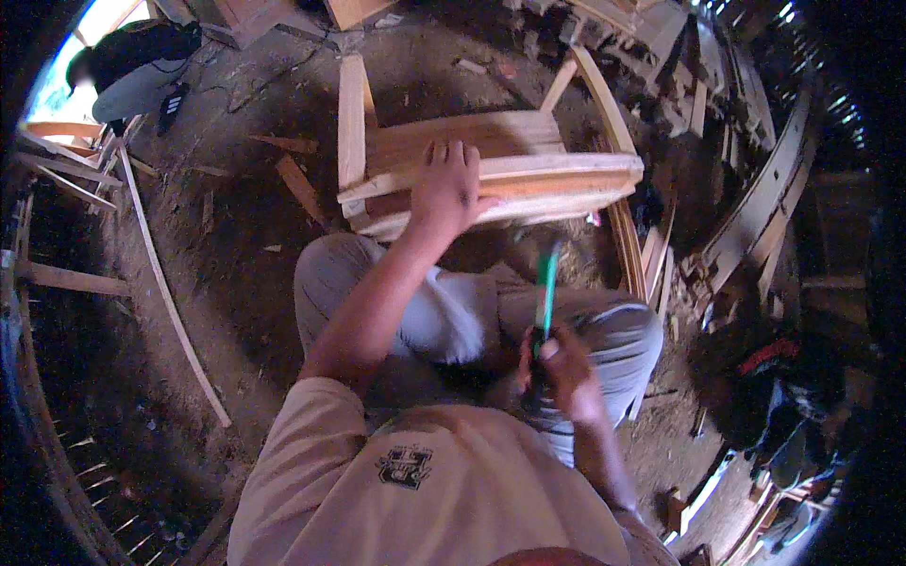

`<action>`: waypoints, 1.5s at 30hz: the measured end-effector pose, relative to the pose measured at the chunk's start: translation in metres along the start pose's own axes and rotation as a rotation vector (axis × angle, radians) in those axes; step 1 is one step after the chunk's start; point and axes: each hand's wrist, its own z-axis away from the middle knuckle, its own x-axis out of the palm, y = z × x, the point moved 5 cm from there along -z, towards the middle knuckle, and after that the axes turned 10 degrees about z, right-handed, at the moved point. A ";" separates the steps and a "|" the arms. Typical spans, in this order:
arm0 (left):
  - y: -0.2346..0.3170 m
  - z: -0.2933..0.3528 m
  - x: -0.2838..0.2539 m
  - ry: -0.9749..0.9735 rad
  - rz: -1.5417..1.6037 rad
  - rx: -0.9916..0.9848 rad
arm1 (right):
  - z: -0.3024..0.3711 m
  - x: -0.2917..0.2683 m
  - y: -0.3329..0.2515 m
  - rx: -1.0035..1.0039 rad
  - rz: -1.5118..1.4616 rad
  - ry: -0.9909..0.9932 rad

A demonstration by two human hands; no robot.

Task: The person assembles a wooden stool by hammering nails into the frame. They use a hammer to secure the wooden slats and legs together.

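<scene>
In front of my knees stands a pale wooden furniture frame [557, 170], like part of a chair, with legs pointing away from me and a wide board between them. My left hand [446, 189] grips its near rail, fingers bent over the top and thumb along the near side. Over my right thigh, my right hand [563, 373] is closed round the black grip of a hammer [546, 283] with a green shaft. The hammer points up toward the frame's near side, and its dark head is blurred against the floor.
Wood offcuts [302, 189] lie on the dirt floor beyond my left knee, and a long thin strip [170, 292] lies farther left. Curved boards [764, 208] and scrap are piled at right. Another person [142, 66] in dark clothing is at the far left.
</scene>
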 end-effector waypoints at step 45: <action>-0.016 0.000 0.037 0.094 0.224 0.063 | -0.053 0.100 -0.139 -0.792 1.277 0.382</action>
